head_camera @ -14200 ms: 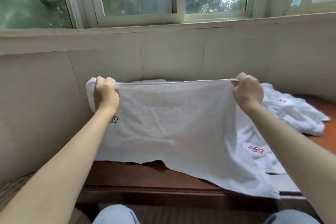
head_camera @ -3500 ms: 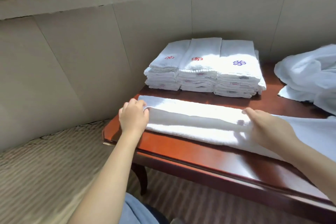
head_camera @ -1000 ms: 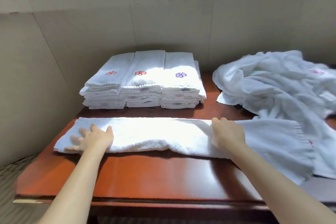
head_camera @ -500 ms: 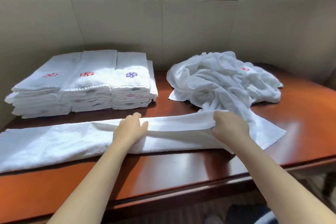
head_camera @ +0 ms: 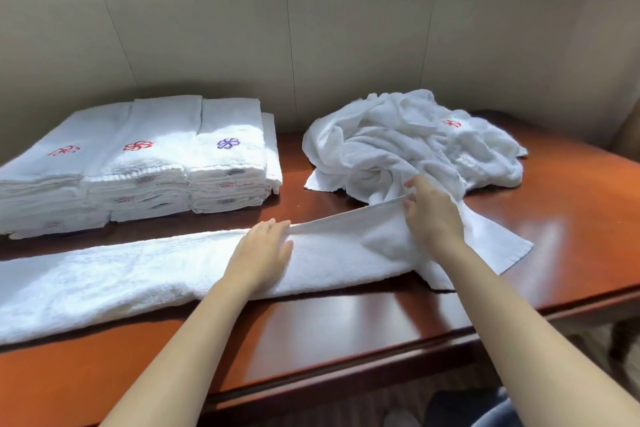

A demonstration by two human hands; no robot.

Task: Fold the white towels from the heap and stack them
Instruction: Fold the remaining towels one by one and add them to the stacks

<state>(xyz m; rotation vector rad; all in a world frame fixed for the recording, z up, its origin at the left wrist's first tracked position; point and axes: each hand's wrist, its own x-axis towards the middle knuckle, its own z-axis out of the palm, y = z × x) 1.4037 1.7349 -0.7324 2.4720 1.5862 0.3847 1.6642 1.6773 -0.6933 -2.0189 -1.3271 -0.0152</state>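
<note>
Towel: left end off-frame | left hand flat atop | right hand pinches edge

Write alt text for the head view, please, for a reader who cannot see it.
A person's left hand presses on a long folded white towel on a wooden table while the right hand grips its far edge. Behind lie stacks of folded towels and a crumpled heap.

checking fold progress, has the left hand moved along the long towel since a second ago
Yes. The left hand slid rightwards along the long towel: from in front of the leftmost folded stack to in front of the purple-logo stack.
</note>
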